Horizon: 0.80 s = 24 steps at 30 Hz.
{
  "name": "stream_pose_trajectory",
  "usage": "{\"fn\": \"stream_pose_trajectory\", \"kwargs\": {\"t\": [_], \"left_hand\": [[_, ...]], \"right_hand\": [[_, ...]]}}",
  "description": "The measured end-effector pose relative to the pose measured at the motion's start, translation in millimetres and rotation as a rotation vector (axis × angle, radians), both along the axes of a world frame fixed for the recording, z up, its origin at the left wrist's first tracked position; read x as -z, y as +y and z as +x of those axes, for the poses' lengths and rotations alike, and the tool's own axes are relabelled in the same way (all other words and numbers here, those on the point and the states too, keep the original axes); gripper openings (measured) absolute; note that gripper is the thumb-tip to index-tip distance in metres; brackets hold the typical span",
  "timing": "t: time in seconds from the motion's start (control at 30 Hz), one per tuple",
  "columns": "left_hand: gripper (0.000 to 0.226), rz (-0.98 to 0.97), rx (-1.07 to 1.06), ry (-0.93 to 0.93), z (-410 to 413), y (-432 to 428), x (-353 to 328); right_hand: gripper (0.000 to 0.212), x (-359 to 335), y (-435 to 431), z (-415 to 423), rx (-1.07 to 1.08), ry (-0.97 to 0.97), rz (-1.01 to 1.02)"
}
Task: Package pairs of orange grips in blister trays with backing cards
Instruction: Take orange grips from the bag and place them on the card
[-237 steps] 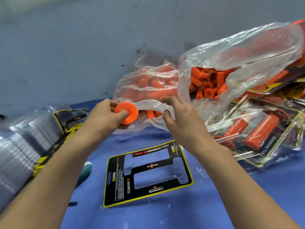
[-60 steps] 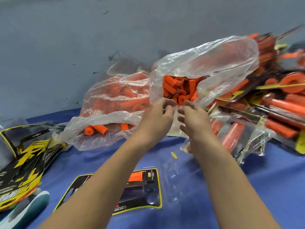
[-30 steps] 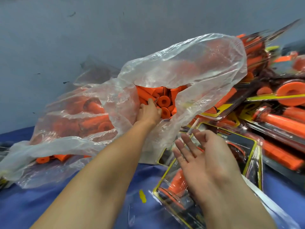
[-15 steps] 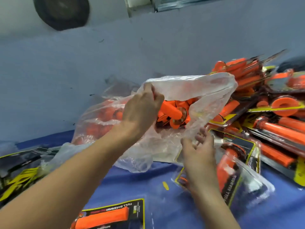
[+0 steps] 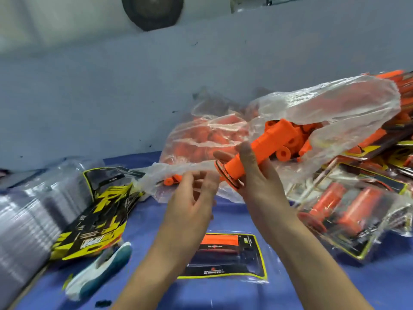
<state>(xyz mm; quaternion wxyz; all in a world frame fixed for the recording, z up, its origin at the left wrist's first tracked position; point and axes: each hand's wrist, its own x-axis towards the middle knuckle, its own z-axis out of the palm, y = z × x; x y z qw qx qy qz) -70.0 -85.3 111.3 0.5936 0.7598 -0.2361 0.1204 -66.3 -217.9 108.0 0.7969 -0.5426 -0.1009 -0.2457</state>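
Orange grip (image 5: 257, 153) sits clasped in the right hand (image 5: 257, 175), thumb and fingers curled round its barrel, flanged end toward the left hand (image 5: 194, 195), which hangs loose and empty just beside it. Both are above the blue table (image 5: 223, 211), in front of the plastic bag (image 5: 290, 130) of grips. Near the table's front edge lies the blister tray (image 5: 225, 258) on its card, one grip already seated. I'd turn the flange to match that neighbour, then press the grip squarely into the free cavity

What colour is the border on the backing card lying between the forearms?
Yellow border on black backing card; head view.
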Motion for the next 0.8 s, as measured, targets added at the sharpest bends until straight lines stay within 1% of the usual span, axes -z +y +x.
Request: {"fn": "stream_pose_trajectory", "kwargs": {"t": [0.03, 0.1, 0.13, 0.2, 0.23, 0.33, 0.37, 0.43, 0.53, 0.67, 0.73, 0.8], "left_hand": [[0.037, -0.022, 0.033, 0.044, -1, 6, 11], [0.028, -0.016, 0.028, 0.028, -3, 12, 21], [0.024, -0.029, -0.010, 0.022, -2, 18, 25], [0.016, -0.093, -0.097, 0.045, 1, 31, 29], [0.012, -0.130, -0.125, 0.067, 4, 39, 30], [0.013, -0.168, -0.174, 0.047, 9, 62, 28], [0.011, -0.174, -0.167, 0.027, 10, 70, 25], [0.014, -0.188, -0.155, -0.021, 9, 82, 20], [0.016, -0.200, -0.179, -0.047, 10, 94, 18], [0.018, -0.192, -0.201, -0.063, 7, 99, 20], [0.016, -0.173, -0.252, -0.093, 6, 102, 21], [0.016, -0.159, -0.330, -0.141, 8, 109, 20]], "right_hand": [[0.027, 0, 11, 0, -0.013, -0.017, -0.025], [0.019, 1, 29, -4, -0.034, -0.025, -0.054], [0.021, 2, 41, -5, -0.065, -0.014, -0.072], [0.034, 3, 59, -2, -0.127, 0.015, -0.138], [0.035, 3, 67, 0, -0.154, 0.034, -0.170], [0.012, 3, 80, 7, -0.201, 0.067, -0.224], [0.010, 4, 81, 8, -0.199, 0.072, -0.230], [0.011, 7, 82, 10, -0.196, 0.081, -0.241], [0.021, 9, 83, 11, -0.182, 0.060, -0.274], [0.020, 14, 82, 5, -0.266, 0.023, -0.241], [0.021, 17, 76, 1, -0.335, 0.034, -0.151], [0.028, 20, 66, -1, -0.382, 0.088, -0.073]]}}
